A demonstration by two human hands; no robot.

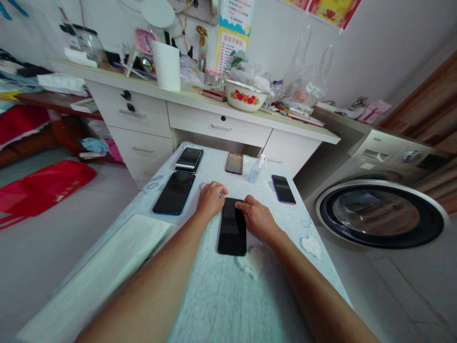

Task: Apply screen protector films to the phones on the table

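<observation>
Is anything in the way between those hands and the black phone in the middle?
Nothing visible. The right hand has its thumb over the black phone, and the left hand is by its top left corner.

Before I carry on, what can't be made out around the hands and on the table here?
All in the head view:
- Left hand: its curled fingers hide the palm, so whether it holds anything is unclear.
- Right hand: its own back hides most fingertips.
- Middle phone: underside hidden against the table.
- Lower item in the stack: mostly covered by the white phone.
- Poster: small print too small; top cut off by the edge.
</observation>
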